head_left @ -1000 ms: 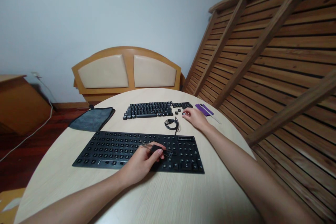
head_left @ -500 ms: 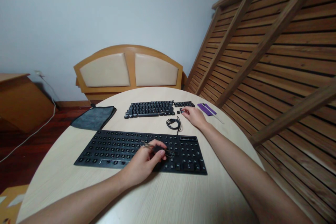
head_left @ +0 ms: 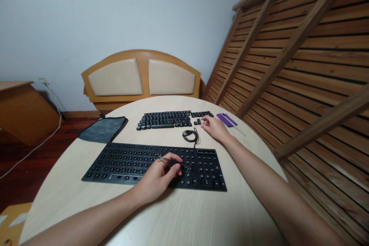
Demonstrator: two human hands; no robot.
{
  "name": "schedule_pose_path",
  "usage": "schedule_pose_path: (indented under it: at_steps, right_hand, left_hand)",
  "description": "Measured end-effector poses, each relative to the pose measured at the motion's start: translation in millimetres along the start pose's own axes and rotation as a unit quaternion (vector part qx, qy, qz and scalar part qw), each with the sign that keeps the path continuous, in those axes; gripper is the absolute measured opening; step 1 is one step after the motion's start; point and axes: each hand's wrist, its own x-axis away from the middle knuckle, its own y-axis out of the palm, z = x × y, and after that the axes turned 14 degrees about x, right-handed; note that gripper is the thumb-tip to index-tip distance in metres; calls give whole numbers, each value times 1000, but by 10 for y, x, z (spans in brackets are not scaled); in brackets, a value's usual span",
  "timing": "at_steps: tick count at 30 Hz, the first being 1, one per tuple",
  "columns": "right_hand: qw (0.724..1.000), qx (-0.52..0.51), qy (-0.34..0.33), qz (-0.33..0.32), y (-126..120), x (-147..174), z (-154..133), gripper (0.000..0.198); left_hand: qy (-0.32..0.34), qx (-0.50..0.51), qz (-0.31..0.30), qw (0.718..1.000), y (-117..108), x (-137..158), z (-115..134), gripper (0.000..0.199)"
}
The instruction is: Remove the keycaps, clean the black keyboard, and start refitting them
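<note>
My left hand (head_left: 163, 175) is closed around a thin wire keycap puller (head_left: 186, 168), its wire loops pointing right over the black keyboard (head_left: 127, 158). Most of the keyboard's switches are bare; a few caps sit at its lower right. Beyond it, my right hand (head_left: 215, 127) rests low over the table, fingertips pinched at a small keycap that they partly hide. Just left of those fingertips lie a few loose keycaps (head_left: 198, 122). Farther left, many removed keycaps (head_left: 167, 118) stand in keyboard-like rows, and another group of keycaps (head_left: 201, 114) sits behind the right hand.
A coiled cable (head_left: 190, 135) lies behind the keyboard on the round table (head_left: 184, 215). A grey cloth pouch (head_left: 100, 130) is at the left edge. On the right are a purple cloth (head_left: 227, 120) and a thin rod (head_left: 240, 130). Wooden slats (head_left: 302, 77) lean beside the table.
My right hand has shifted slightly to the right, uncovering a keycap on the table. My left hand stays over the keyboard, with the puller turned slightly.
</note>
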Motion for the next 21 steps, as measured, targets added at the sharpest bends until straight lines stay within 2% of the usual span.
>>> schedule_pose_path:
  at_steps: [3,6,9,11,12,14,16,17,19,21]
  right_hand:
    - [1000,-18,3,4,-185,92,-107,14]
    - [997,-64,-23,-25,-414,283,-279,20]
    - [971,-177,-98,-130,-643,563,-464,23]
    - [955,-186,-155,-171,-751,754,-561,22]
    - [949,-178,-187,-183,-784,838,-598,28]
    - [934,-160,-240,-212,-803,970,-654,58]
    - [922,-137,-267,-243,-773,1051,-696,90]
    - [919,-124,-273,-256,-748,1075,-716,98]
    - [916,-105,-280,-268,-690,1096,-753,102]
    - [916,-101,-285,-263,-634,1100,-785,97]
  left_hand:
    - [5,-15,3,1000,10,4,8,26]
    - [9,-21,5,1000,21,12,26,25]
    - [8,-26,5,1000,31,14,54,25]
    - [5,-36,3,999,34,15,74,26]
    - [4,-42,1,999,34,17,84,26]
    - [4,-47,0,999,34,26,101,25]
    - [4,-46,0,999,35,38,116,24]
    - [6,-43,0,999,36,43,122,24]
    - [10,-42,1,999,43,48,132,22]
    - [9,-41,5,999,54,43,140,20]
